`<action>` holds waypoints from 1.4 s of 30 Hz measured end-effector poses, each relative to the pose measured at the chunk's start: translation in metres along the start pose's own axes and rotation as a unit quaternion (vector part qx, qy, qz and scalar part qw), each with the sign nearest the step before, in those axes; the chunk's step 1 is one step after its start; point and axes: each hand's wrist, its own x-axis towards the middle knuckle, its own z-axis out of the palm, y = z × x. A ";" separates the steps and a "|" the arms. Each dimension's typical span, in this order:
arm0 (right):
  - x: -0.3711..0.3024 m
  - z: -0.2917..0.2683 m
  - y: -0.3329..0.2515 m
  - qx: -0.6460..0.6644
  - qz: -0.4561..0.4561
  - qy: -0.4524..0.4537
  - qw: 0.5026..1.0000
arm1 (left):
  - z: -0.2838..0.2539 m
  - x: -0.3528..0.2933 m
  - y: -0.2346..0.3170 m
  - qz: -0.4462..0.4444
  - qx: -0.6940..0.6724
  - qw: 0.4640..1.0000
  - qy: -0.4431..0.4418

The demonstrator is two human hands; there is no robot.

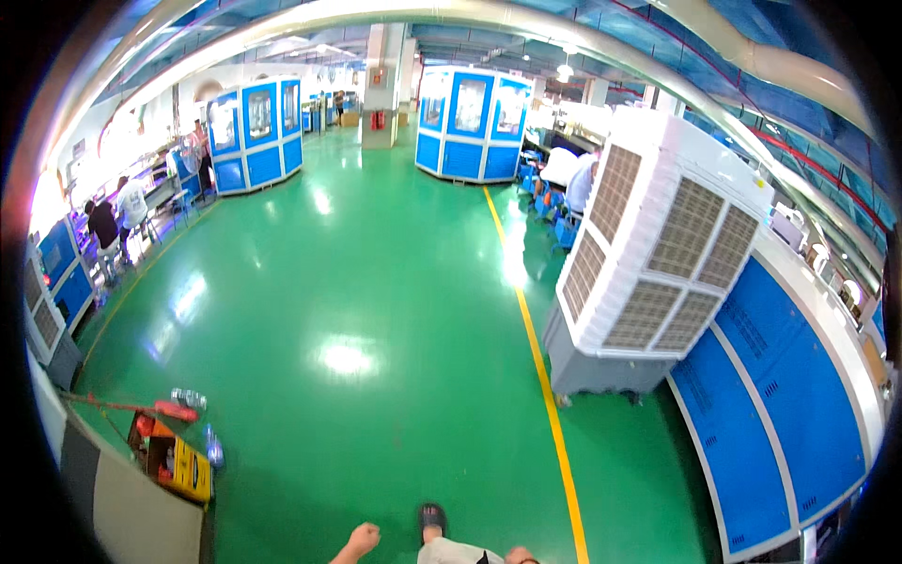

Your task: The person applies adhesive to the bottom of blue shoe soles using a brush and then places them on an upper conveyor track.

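Note:
My left hand (364, 538) hangs over the green floor near the lower edge, its fingers curled in a loose fist with nothing visible in them. My right hand (518, 555) shows only in part at the bottom edge, beside my light-coloured clothing (460, 554), and its fingers are hidden. A dark band crosses near that wrist. Between the hands, one foot in a dark open-toed sandal (432, 517) is on the floor. Neither hand touches any object that I can see.
A glossy green floor (376, 273) with a yellow line (536, 348) stretches ahead. At right stand a large white air cooler (648, 244) and blue cabinets (733, 432). Boxes (191, 473) and bottles (215, 446) lie at left. Blue-white booths (470, 127) and seated people (132, 200) are farther off.

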 end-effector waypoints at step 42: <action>0.983 -0.703 -0.399 0.331 0.120 0.207 0.913 | -0.301 1.105 0.585 -0.130 0.173 0.966 -0.143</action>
